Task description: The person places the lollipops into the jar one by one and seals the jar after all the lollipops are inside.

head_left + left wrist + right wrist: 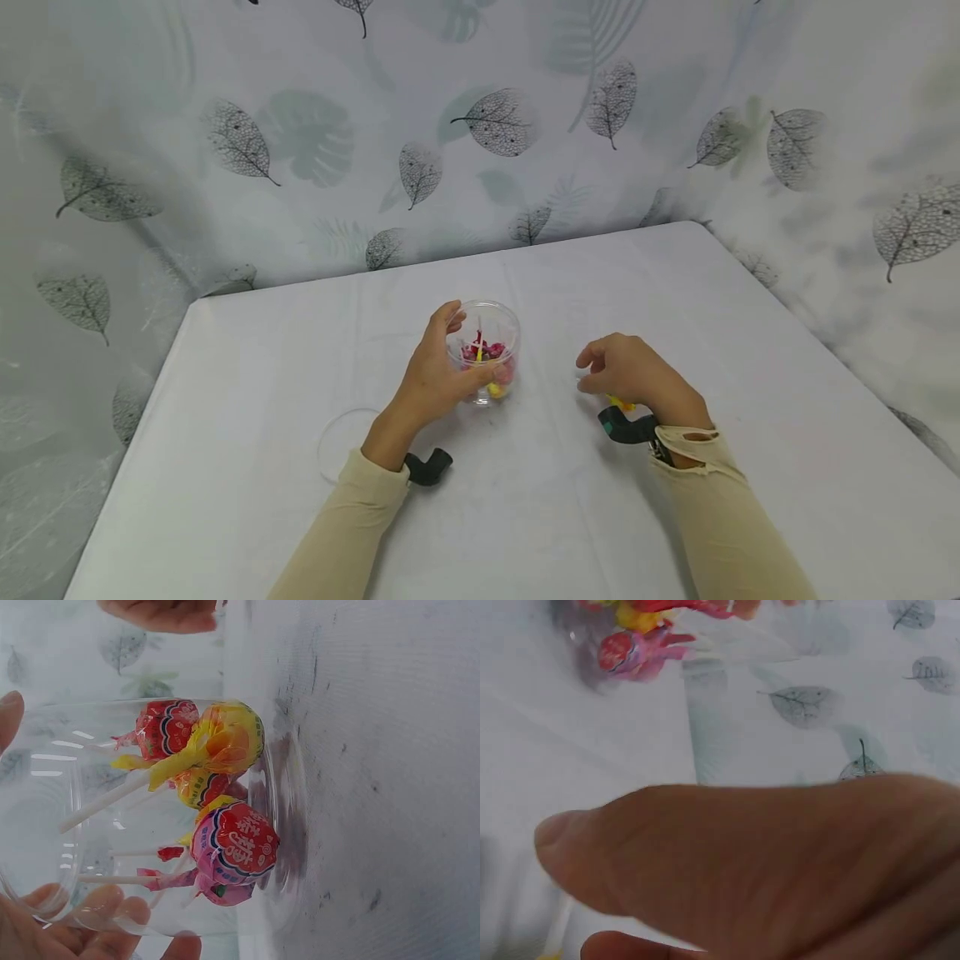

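My left hand (435, 371) grips a clear round plastic jar (56, 874), its thumb and fingers curled about the sides. Inside the jar are several wrapped lollipops, among them a yellow one (229, 739), a red one (166, 727) and a pink-and-red one (236, 840), white sticks toward the opening. To the right, my right hand (630, 371) hovers low over the table, thumb and fingers bent with a gap between them. Beneath it lies a yellow-wrapped lollipop (621, 403), partly hidden by the hand; its white stick (560, 922) shows past the thumb in the right wrist view.
A clear round lid or ring (321, 446) lies on the white table (225, 500) by the left forearm. Leaf-printed cloth (315, 217) hangs behind and beside the table. Dark curved mounts (427, 468) sit at both wrists.
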A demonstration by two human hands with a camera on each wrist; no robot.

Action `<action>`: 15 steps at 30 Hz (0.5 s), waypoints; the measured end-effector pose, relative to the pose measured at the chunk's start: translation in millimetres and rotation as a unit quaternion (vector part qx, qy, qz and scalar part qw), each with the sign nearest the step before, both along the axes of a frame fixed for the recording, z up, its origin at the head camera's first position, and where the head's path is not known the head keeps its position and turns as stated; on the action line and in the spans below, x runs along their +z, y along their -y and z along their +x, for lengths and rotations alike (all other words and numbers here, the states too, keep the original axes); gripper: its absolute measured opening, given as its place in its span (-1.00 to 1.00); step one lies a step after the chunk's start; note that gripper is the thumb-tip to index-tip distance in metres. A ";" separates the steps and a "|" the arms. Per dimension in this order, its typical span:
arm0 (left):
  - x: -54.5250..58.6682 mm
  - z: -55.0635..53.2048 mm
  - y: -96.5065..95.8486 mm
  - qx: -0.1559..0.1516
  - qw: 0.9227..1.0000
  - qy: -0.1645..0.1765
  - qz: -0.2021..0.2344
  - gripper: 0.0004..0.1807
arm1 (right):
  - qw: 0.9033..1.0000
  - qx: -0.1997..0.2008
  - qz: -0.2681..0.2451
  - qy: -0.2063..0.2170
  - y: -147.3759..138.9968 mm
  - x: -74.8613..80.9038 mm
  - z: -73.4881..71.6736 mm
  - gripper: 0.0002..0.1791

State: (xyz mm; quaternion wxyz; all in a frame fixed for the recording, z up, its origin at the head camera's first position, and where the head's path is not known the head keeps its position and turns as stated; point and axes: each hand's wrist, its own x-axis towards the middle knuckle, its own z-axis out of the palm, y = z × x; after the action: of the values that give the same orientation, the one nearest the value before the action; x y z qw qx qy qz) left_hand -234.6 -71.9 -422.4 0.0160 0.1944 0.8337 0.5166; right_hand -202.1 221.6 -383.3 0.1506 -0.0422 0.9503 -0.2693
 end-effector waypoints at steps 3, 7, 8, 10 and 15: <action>0.1 0.2 0.5 0.004 1.000 0.004 0.000 0.16 | 0.999 -0.003 0.017 0.028 -1.2 -5.7 -1.4 -0.72; -0.3 0.2 0.0 0.005 1.000 0.006 0.002 0.15 | 0.999 0.000 0.033 0.027 -2.7 -8.6 -1.0 -0.87; -0.5 0.1 -0.2 0.004 1.000 0.005 0.003 0.15 | 0.999 0.001 0.035 0.026 -3.0 -8.6 -0.8 -0.90; -0.8 -0.2 -0.5 0.001 1.000 0.004 0.005 0.15 | 0.999 0.002 0.044 0.019 -4.3 -8.8 -1.0 -0.91; -0.8 0.3 -0.9 0.000 1.000 0.002 0.004 0.16 | 0.999 0.002 0.049 -0.008 -9.3 -6.6 -0.4 -0.84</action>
State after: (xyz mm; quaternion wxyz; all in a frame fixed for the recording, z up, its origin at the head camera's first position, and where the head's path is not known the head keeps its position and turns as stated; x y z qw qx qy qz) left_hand -234.3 -71.0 -423.2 0.0173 0.1933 0.8315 0.5205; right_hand -202.4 231.0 -389.9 0.1455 -0.0388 0.9633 -0.2221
